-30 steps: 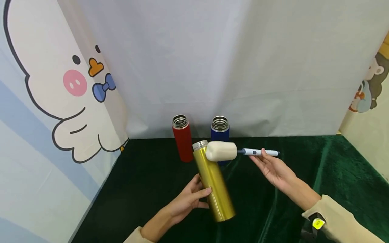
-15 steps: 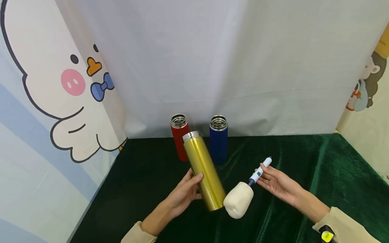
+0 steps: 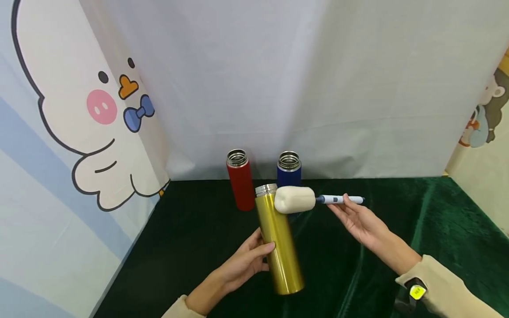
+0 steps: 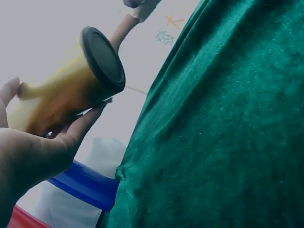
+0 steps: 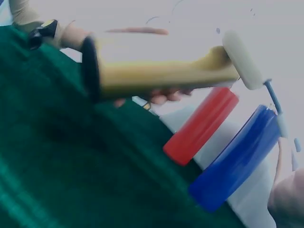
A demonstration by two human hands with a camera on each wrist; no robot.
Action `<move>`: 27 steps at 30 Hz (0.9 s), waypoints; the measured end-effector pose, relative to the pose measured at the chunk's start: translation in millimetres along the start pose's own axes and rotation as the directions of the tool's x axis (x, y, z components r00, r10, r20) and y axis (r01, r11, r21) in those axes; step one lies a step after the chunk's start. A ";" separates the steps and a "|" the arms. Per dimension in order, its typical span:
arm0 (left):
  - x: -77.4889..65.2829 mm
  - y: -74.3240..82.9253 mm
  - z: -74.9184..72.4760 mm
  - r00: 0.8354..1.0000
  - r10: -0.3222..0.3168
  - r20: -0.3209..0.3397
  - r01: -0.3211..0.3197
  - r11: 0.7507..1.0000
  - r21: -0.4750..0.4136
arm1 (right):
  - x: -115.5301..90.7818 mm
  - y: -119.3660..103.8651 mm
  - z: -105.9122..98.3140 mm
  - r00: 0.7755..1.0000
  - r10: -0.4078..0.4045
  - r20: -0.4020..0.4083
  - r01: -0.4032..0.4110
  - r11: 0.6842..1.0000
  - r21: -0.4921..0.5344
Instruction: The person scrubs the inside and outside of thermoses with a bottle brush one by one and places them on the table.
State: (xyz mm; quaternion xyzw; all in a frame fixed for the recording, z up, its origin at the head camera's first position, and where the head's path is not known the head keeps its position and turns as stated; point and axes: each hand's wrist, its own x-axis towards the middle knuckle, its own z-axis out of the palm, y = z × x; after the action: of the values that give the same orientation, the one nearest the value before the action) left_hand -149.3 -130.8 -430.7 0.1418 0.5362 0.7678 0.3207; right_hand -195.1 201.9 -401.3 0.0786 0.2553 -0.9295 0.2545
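Note:
A gold metal bottle (image 3: 280, 251) leans slightly in my left hand (image 3: 244, 265), its steel mouth up and its dark base visible in the left wrist view. Fingers and thumb wrap round its lower middle. My right hand (image 3: 363, 223) pinches the pale blue handle (image 3: 338, 199) of a bottle brush. The brush's cream sponge head (image 3: 295, 199) points left, level, at the upper side of the gold bottle just under its mouth. Whether sponge and bottle touch, I cannot tell for sure.
An open red bottle (image 3: 241, 185) and an open blue bottle (image 3: 289, 176) stand upright on the green velvet cloth (image 3: 449, 229), near the white backdrop (image 3: 238, 88). The gold bottle and sponge partly hide the blue one.
Half a second ago the sponge was down by the gold bottle's base; now it is up near the mouth, brush level. The gold bottle has shifted slightly right and down, more upright.

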 end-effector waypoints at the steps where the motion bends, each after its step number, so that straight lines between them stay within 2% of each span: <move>1: 0.1 0.3 -0.9 1.000 0.015 -0.005 -0.015 1.000 -0.010 | -2.3 2.0 -5.5 1.000 0.027 0.003 -0.027 0.999 -0.020; 4: 0.7 2.1 -3.9 0.998 0.059 -0.019 -0.060 0.997 -0.049 | -9.7 7.2 -22.6 0.995 0.098 0.024 -0.094 0.989 -0.115; 6: 1.8 4.1 -5.6 0.997 0.077 -0.023 -0.079 0.994 -0.078 | -13.4 8.5 -31.8 0.992 0.118 0.035 -0.110 0.979 -0.170; 11: 4.1 7.4 -7.5 0.998 0.060 -0.033 -0.063 0.993 -0.104 | -16.9 5.7 -44.0 0.993 0.111 0.044 -0.094 0.955 -0.282; 16: 5.6 5.3 -4.0 0.999 0.036 -0.031 -0.037 0.999 -0.037 | -8.1 3.7 -35.1 0.998 0.060 0.024 -0.049 0.948 -0.315; 19: 5.7 2.1 0.0 1.000 0.016 -0.020 -0.016 1.000 0.004 | 0.7 2.6 -17.2 1.000 0.020 -0.012 -0.023 0.965 -0.261; 24: 2.8 -0.8 3.8 1.000 -0.020 -0.022 0.020 0.999 0.031 | 9.5 -5.4 16.5 0.998 -0.045 -0.047 0.041 0.995 -0.091; 27: 1.1 -2.2 3.4 0.999 -0.029 -0.022 0.029 0.999 0.026 | 10.6 -8.3 24.3 0.995 -0.084 -0.045 0.084 0.996 0.003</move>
State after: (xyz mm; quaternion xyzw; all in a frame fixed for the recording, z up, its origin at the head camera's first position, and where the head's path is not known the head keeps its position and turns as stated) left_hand -147.5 -127.1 -431.6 0.1298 0.5516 0.7576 0.3240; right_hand -208.9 190.9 -379.8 0.0893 0.2619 -0.9379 0.2092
